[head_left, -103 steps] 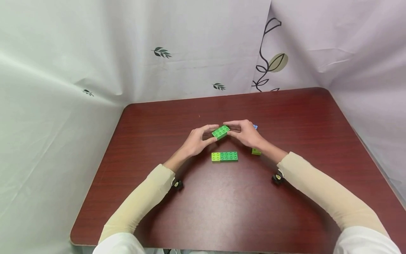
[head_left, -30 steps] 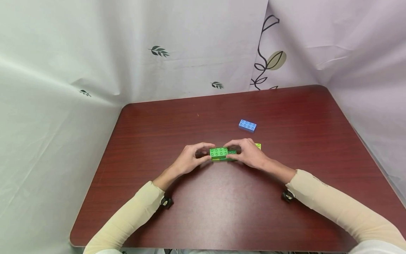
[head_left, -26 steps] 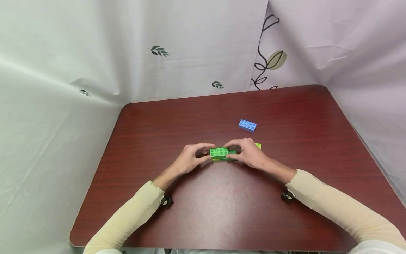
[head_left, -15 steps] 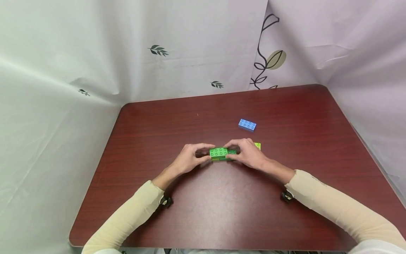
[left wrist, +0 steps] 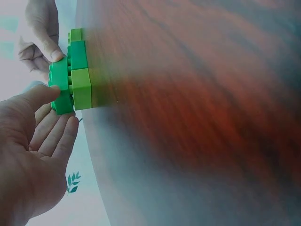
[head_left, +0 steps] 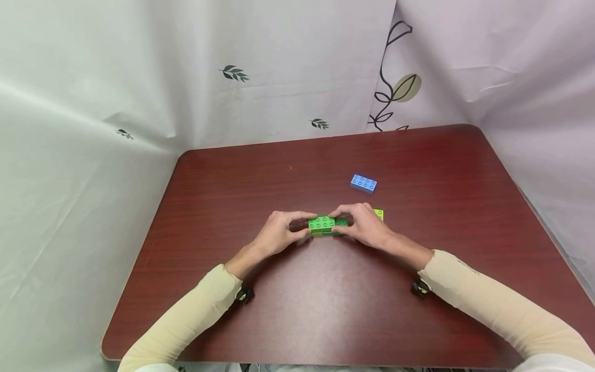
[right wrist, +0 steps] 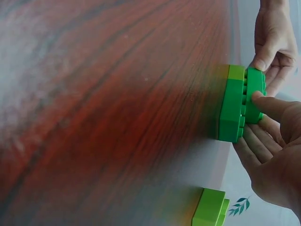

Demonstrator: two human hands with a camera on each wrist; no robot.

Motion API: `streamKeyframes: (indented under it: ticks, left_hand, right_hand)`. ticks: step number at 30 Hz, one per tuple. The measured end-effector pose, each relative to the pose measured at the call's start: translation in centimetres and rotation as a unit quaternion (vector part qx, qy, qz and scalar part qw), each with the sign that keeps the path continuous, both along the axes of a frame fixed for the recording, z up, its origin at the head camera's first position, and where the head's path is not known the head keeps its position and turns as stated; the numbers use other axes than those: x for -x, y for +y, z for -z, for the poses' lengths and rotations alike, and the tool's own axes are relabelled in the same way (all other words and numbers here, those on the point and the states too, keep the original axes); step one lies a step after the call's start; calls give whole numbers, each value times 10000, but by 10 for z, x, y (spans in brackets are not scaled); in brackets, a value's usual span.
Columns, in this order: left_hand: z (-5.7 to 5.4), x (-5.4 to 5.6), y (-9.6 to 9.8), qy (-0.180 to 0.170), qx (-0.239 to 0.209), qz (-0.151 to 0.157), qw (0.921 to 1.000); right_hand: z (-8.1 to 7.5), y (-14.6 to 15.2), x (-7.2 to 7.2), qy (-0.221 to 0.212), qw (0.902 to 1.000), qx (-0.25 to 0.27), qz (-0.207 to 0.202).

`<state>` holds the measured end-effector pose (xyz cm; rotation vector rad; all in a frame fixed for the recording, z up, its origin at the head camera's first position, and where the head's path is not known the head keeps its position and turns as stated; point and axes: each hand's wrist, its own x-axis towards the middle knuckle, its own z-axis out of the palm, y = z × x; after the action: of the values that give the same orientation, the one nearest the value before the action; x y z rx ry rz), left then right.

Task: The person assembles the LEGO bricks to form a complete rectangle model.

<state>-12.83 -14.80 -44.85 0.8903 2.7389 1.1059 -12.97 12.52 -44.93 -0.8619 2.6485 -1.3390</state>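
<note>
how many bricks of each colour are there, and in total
Green: 2, the upper green brick and the lower green brick
Lime: 2, the lime brick beneath the upper one and the separate lime brick
Blue: 1, the blue brick
Total: 5 bricks
</note>
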Motion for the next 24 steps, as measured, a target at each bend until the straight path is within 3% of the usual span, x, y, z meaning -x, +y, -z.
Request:
streamKeyframes:
  ticks: [8,24]
  left_hand:
    - [-1,-2,1,255,284,-56,9993]
    - [-1,-2,2,258,317,-63,9991]
  right_hand:
    - [1,-1,-2,100,9999,-31,0]
    - [9,-7,-4,489,9987,-130,52]
